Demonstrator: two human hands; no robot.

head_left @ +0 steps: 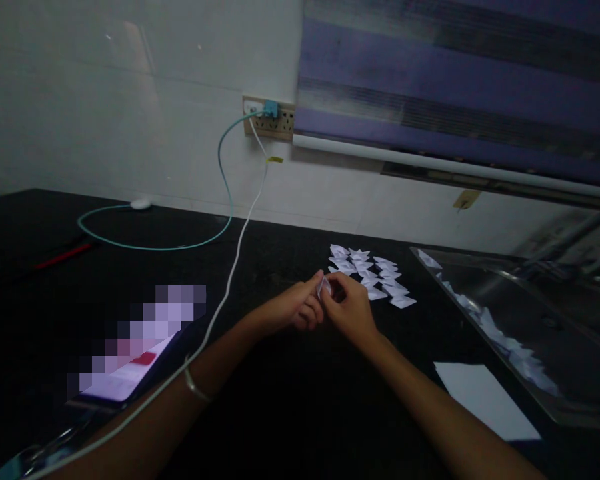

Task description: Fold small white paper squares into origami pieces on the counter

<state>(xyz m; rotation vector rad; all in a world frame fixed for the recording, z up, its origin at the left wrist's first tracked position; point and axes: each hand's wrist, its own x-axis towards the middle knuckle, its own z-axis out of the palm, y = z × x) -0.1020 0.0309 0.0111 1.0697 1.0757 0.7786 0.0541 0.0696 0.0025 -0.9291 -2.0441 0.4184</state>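
Between my hands is a small folded piece of white paper (324, 287), partly hidden by my fingers. My left hand (303, 305) pinches it from the left, with the other fingers curled under. From the right, my right hand (349, 305) grips it between thumb and fingers. Just beyond my right hand, several folded white paper boats (364, 265) lie in rows on the black countertop (280, 413). A stack of flat white paper sheets (485, 399) rests to the right, near my right forearm.
A steel sink (570, 333) at the right has more folded paper (510, 350) along its near side. A lit screen (115, 380) lies at left. A white cable (235, 267) runs from the wall socket (280, 123) across my left forearm. A teal cable (180, 248) loops behind.
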